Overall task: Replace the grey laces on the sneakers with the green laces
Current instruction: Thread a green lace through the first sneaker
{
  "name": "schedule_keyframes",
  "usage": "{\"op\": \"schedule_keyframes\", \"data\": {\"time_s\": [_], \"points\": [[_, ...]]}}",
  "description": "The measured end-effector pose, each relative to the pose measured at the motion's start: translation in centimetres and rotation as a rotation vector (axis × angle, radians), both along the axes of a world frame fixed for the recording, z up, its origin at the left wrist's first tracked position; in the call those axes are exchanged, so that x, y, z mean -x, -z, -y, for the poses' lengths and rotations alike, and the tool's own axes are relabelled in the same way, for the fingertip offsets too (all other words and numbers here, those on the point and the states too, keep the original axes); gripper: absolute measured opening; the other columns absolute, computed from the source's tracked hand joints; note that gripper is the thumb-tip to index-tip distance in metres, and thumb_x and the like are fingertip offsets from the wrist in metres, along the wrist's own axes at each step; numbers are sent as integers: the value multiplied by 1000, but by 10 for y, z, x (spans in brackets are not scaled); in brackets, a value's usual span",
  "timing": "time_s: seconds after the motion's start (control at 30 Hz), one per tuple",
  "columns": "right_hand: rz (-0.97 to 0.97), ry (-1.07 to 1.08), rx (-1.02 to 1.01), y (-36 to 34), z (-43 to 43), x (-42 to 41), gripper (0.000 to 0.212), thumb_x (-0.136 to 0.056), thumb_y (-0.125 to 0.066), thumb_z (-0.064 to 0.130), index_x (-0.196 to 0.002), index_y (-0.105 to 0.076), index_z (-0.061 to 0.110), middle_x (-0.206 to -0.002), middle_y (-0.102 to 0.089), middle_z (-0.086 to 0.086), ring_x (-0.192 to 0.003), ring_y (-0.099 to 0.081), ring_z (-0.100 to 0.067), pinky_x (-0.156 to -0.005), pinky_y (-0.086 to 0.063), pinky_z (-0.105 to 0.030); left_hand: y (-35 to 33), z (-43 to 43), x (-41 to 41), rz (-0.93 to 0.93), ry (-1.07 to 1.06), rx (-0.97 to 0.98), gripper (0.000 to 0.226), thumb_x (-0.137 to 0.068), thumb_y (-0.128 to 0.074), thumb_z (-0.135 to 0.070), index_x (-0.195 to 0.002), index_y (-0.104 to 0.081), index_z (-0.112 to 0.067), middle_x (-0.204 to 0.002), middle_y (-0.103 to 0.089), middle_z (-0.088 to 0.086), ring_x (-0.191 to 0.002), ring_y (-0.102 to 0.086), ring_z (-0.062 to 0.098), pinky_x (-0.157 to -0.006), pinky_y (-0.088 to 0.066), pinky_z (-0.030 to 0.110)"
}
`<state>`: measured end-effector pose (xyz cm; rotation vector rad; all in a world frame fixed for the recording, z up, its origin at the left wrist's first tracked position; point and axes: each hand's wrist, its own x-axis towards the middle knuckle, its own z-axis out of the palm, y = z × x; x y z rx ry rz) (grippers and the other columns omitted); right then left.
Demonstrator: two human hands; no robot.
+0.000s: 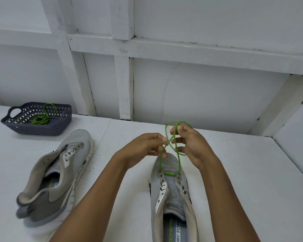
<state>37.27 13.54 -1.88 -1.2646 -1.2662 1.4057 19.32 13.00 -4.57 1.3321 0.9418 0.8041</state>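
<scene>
1. Your left hand point(147, 145) and right hand point(191, 145) were raised just past the toe of the near sneaker point(171, 186). Each had its fingertips curled and pinching one run of the green lace point(178, 159), probably to even the two ends before the next eyelets.
2. The bench point(252, 172) carried everything.
3. The near sneaker sat upright between your forearms. Its long axis ran straight away from you, heel near and toe toward the wall, so the eyelets faced you.
4. The other sneaker point(59, 172) lay well apart to the left, unlaced and tipped, with its toe pointing away and slightly right.
5. The basket point(42, 131) stood beyond it and held the second green lace point(42, 117), likely kept for that shoe.
6. The working lace lay as a bar across the toe-most eyelets. Its ends rose and crossed between your hands.
</scene>
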Motion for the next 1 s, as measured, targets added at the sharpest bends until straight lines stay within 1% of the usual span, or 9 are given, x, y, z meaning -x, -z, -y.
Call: {"op": "schedule_keyframes", "data": {"time_s": [0.13,0.27,0.43,0.53,0.7,0.77,0.87,0.93,1.0], "points": [[25,-76,133,-5,2,-10,41,-100,-46,48,-103,-64,11,-78,-63,-5,-49,-40,-12,-47,-32,-23,-20,-1,5,149,-89,39,24,-93,-61,-27,-104,-69,-7,-59,-41,-2,-57,-47,17,-69,-51,34],[26,-60,20,-11,6,-29,31,-94,-59,39,-86,-65,11,-58,-49,1,-53,-39,-13,-53,-34,-26,-40,1,23,364,-263,54,21,-88,-61,-34,-85,-68,-15,-64,-44,-2,-58,-41,14,-55,-46,27],[-112,246,-198,-17,7,-47,14,-93,-63,28,-89,-62,14,-76,-55,8,-84,-52,-9,-79,-45,-32,-57,4,48,311,-527,-171,31,-98,-55,-35,-75,-70,-20,-96,-62,4,-93,-59,16,-85,-48,37],[-98,323,-263,-20,8,-51,28,-94,-62,32,-71,-57,17,-74,-56,11,-83,-53,-7,-88,-45,-34,-63,9,54,389,-581,-215,42,-99,-55,-33,-63,-74,-24,-103,-61,5,-106,-59,15,-94,-48,39],[542,468,-296,-12,17,-52,47,-98,-51,32,-60,-57,5,-70,-59,-7,-68,-53,-13,-65,-38,-28,-49,11,66,270,-692,-190,23,-89,-64,-16,-68,-72,-11,-77,-58,11,-90,-68,14,-99,-50,44],[852,337,-122,1,13,-59,46,-96,-49,32,-65,-64,2,-65,-61,-7,-67,-56,-19,-62,-38,-29,-36,14,70,-56,-781,-228,18,-74,-70,-28,-62,-70,-14,-78,-59,4,-80,-60,22,-91,-47,39],[1163,165,156,26,13,-66,27,-92,-52,27,-77,-65,9,-80,-63,-3,-75,-57,-21,-65,-40,-27,-8,20,71,-568,-829,-447,14,-68,-66,-25,-63,-54,-25,-102,-69,-5,-116,-54,16,-103,-36,41],[1234,214,108,37,17,-63,23,-92,-50,24,-80,-58,7,-96,-61,-9,-95,-56,-28,-73,-43,-29,3,25,72,-485,-732,-392,25,-75,-67,-13,-58,-52,-19,-103,-72,-4,-114,-58,15,-97,-41,33],[1116,318,-156,44,21,-59,27,-92,-53,21,-69,-56,6,-103,-61,-11,-103,-54,-31,-78,-44,-34,10,28,71,-293,-668,-221,29,-81,-63,-2,-54,-53,-4,-78,-73,7,-82,-67,28,-78,-50,32]]}}
